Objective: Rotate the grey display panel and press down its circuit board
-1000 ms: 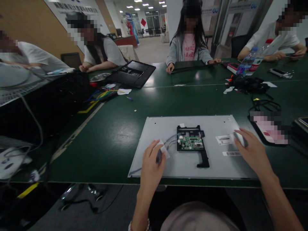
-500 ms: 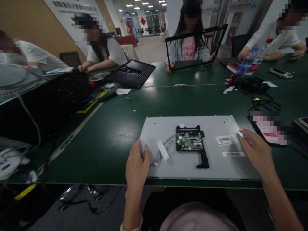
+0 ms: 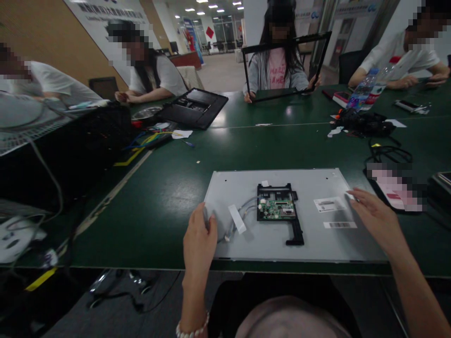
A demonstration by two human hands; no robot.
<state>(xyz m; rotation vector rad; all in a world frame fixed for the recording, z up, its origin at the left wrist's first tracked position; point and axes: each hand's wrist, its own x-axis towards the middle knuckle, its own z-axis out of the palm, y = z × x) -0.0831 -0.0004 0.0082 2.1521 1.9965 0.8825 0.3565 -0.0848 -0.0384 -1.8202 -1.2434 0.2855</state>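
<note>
A grey metal-backed display panel (image 3: 246,251) lies flat near the front edge of the green table. On its back sit a black plastic bracket (image 3: 298,230) and a green circuit board (image 3: 276,209). Grey cables (image 3: 248,206) run left from the board under a strip of white tape (image 3: 237,219). My left hand (image 3: 200,237) holds the panel's left edge, thumb on top. At the right edge, my right hand (image 3: 375,218) grips the panel near two white labels (image 3: 329,204); its fingertips below the edge are hidden.
Across the table a person holds up a black frame (image 3: 287,96). A black monitor back cover (image 3: 199,108) lies at the far left, near wires (image 3: 148,141) and a dark computer case (image 3: 66,155). A phone (image 3: 394,188), bottles (image 3: 364,89) and black cables (image 3: 366,123) lie right.
The panel and both hands appear slightly further left in view. The person opposite has shifted the black frame a little.
</note>
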